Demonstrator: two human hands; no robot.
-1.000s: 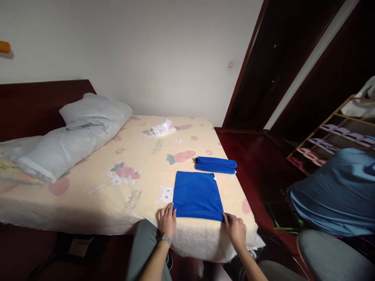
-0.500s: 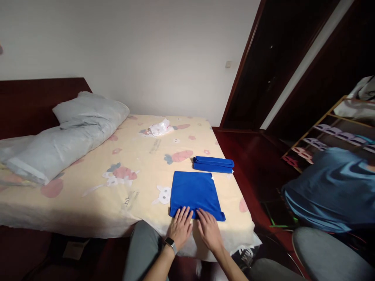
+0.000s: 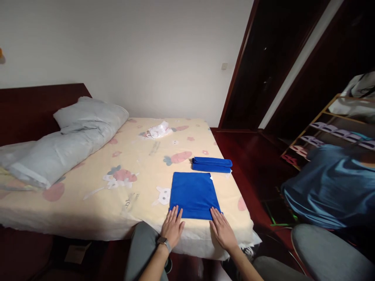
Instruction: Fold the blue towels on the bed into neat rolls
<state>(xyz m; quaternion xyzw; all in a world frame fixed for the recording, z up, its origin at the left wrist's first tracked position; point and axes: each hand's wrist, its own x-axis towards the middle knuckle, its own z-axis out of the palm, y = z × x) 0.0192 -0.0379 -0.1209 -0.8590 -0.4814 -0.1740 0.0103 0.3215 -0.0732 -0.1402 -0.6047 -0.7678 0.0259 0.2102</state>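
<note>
A blue cloth lies flat near the front edge of the bed, with a narrow folded strip along its near side and a small white tag at its far right corner. My left hand rests on the near left corner, fingers stretched out, a watch on the wrist. On the near right corner lies my right hand, also with its fingers extended. Just beyond the flat cloth sits a folded blue bundle, touched by neither hand.
The patterned bed sheet carries a crumpled white plastic bag near the wall and a grey quilt at left. A person in a blue shirt is at right, beside a shoe rack and a grey stool.
My hands have moved apart along the near edge of the cloth, from its middle to its two corners. The near strip looks flatter and straighter.
</note>
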